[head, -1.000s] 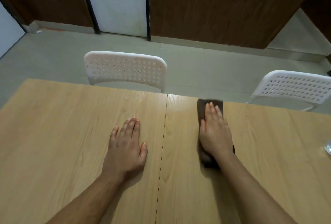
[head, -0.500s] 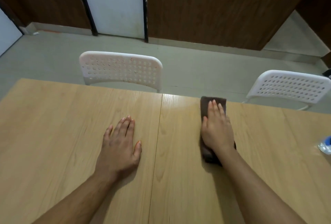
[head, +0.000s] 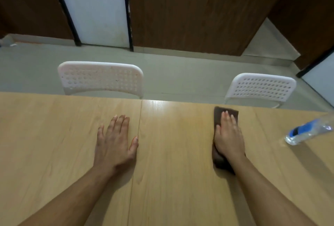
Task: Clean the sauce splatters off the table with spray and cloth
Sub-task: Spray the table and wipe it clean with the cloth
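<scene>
Head view: the right hand presses flat, fingers straight, on a folded dark-brown cloth near the light wooden table's far edge. The left hand rests flat, fingers apart, holding nothing. A clear plastic bottle stands by the right edge.

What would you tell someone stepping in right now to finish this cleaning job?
Left hand: flat on the table, holding nothing.
Right hand: flat on the brown cloth, pressing it near the table's far edge.
Bottle: at the right, blurred.
Done: I see no sauce; a wet-looking sheen shows left of the cloth.
Left: finish wiping and check beyond this view.
</scene>
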